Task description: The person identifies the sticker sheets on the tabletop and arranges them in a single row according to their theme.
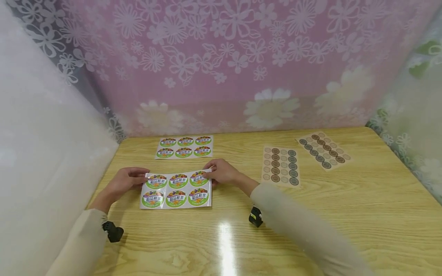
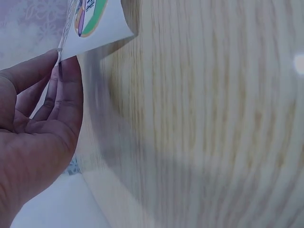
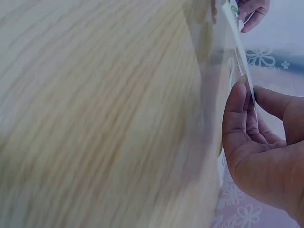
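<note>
A white sticker sheet (image 1: 165, 190) with rows of round fruit labels is held by both hands, slightly raised off the table. My left hand (image 1: 126, 184) pinches its upper left corner between thumb and fingers; the left wrist view shows that hand (image 2: 47, 109) and a lower corner of the sheet (image 2: 95, 42) standing clear of the wood. At the upper right corner my right hand (image 1: 222, 172) pinches the sheet. In the right wrist view the right hand (image 3: 261, 142) grips the sheet's edge, seen nearly edge-on, with the left hand (image 3: 254, 12) beyond.
Behind lies a similar fruit sticker sheet (image 1: 177, 147) flat on the wooden table (image 1: 362, 222). To the right are two sheets of small brown and grey round stickers, one nearer (image 1: 279, 165) and one tilted farther back (image 1: 322, 149). A floral curtain (image 1: 221, 76) hangs along the table's back edge.
</note>
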The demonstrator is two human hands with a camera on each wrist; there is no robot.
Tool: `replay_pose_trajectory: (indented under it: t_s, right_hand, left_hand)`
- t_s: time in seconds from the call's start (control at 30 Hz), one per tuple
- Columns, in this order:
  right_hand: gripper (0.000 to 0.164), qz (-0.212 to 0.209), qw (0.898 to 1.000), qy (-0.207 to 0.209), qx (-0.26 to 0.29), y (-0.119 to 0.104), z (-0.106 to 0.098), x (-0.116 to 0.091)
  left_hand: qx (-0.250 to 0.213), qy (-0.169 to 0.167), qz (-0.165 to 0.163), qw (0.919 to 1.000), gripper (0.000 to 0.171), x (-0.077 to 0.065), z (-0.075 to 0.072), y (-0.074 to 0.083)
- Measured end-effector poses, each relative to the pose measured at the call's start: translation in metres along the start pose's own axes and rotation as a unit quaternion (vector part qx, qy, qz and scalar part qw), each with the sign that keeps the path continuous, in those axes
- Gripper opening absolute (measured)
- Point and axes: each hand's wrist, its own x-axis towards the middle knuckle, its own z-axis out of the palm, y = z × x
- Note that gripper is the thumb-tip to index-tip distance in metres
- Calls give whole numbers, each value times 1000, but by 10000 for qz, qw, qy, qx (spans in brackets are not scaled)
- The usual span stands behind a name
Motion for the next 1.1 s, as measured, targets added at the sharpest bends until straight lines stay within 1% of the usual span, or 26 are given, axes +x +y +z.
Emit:
replay_pose_trajectory:
  t_s: [0.17,0.33,0.43,0.57,0.73,0.8,1.0,1.1]
  right_hand:
    - [22,-87,9999,116,87,1,12,8]
    - [21,-108,9994,320,-118,-2,26,15]
    - [21,-187,9986,429,-239,-3,36,20]
    - [20,-298,9978,493,-328,-6,49,26]
    - [20,-374,9953,581,-685,-10,62,31]
    - [21,-408,9938,601,-843,-11,65,31]
    - [23,-295,9903,514,-1260,-13,73,32]
    - [22,-205,9891,543,-1356,-13,76,33]
  left_hand:
    - [109,71,-52,9999,45,-3,-9,-4]
    - [150,127,-39,9998,46,-6,-22,-10]
    - [259,188,-82,9995,46,-9,-29,-13]
    - [596,313,-121,9977,46,-13,-36,-16]
    - [1051,534,-20,9930,46,-18,-39,-22]
    - [1194,617,-34,9909,44,-20,-39,-25]
    - [1648,739,-142,9835,39,-23,-43,-31]
    - [1686,730,-134,9829,39,-24,-45,-33]
